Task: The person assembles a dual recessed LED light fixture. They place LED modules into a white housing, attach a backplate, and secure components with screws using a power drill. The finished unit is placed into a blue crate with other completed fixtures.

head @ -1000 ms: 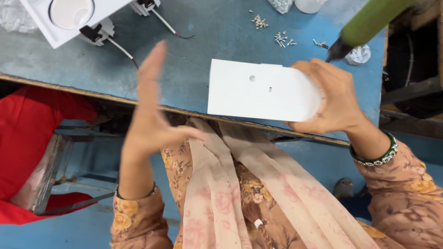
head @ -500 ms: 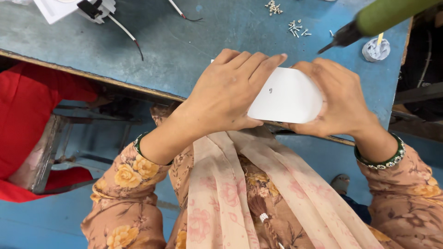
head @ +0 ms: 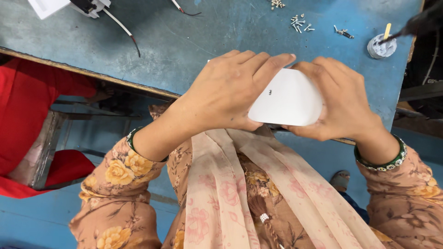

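A white plastic plate (head: pixel 288 99) with rounded corners and small holes lies at the near edge of the blue workbench (head: pixel 184 46). My left hand (head: pixel 226 94) covers its left part, fingers stretched over the top. My right hand (head: pixel 339 103) clasps its right end, thumb under the near edge. Most of the plate's left half is hidden under my left hand.
Several loose screws (head: pixel 300 23) lie at the back of the bench. A small grey pot (head: pixel 382 46) with a yellow stick stands at the right. A white part with black and red wires (head: pixel 117 25) sits at the back left. A red cloth (head: pixel 27 106) lies left.
My left hand came down from beside the bench onto the white plate and now grips it. The view has shifted closer to the plate.
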Tool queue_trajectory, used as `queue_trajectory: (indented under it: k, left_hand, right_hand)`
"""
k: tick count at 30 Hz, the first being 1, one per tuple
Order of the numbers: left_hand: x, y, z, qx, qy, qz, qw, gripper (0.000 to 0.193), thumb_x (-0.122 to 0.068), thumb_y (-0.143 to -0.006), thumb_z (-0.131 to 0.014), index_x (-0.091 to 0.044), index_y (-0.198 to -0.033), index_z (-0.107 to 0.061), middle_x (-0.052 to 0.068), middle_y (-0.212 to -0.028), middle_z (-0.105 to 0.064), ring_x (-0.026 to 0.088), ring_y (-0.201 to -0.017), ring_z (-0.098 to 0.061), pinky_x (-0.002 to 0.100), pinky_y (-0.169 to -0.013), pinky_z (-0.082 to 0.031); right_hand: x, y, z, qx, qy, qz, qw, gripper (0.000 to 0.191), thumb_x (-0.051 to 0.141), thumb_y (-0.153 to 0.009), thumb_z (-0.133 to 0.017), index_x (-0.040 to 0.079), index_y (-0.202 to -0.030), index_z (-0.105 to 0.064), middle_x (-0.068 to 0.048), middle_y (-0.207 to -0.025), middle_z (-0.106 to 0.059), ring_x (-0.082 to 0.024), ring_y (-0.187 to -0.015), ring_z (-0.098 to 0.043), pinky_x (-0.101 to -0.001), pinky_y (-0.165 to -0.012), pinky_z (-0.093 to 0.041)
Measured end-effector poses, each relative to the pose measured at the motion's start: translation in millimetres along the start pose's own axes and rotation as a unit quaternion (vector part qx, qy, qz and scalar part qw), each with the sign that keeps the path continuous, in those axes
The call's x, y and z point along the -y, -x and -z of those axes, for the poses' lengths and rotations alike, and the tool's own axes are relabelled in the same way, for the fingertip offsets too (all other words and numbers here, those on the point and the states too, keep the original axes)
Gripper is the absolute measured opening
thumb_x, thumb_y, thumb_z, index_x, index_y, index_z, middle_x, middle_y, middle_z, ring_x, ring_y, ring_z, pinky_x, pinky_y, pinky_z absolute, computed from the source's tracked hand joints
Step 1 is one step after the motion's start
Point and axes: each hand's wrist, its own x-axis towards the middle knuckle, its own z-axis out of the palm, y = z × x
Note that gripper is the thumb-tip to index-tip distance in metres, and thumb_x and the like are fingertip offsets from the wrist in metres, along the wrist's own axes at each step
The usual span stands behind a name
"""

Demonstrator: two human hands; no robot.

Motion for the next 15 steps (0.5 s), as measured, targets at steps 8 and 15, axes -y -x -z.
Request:
queue_trajectory:
  k: [8, 15]
  left_hand:
    - [1, 3, 2, 0.010, 0.013, 0.020, 1.000, 0.087, -0.034, -0.067, -0.086, -0.004, -0.141, -0.051, 0.012, -0.112, -0.067, 0.032, -0.100, -0.065, 0.043, -0.089, -0.051]
    - [-6, -4, 6, 0.009, 0.014, 0.021, 1.000, 0.085, -0.035, -0.066, -0.086, -0.004, -0.137, -0.051, 0.011, -0.111, -0.068, 0.031, -0.098, -0.066, 0.042, -0.087, -0.050]
  right_hand:
    - [-3, 1, 5, 0.016, 0.006, 0.033, 0.999, 0.096, 0.062, -0.061, -0.083, -0.007, -0.124, -0.059, -0.024, -0.106, -0.064, -0.041, -0.095, -0.063, -0.0472, -0.083, -0.052]
    - [-98, 26, -32, -0.178, -0.377, -0.196, 0.888, 0.070, 0.065, -0.108, -0.053, 0.003, -0.139, -0.058, -0.006, -0.126, -0.069, -0.019, -0.119, -0.068, -0.0351, -0.104, -0.056]
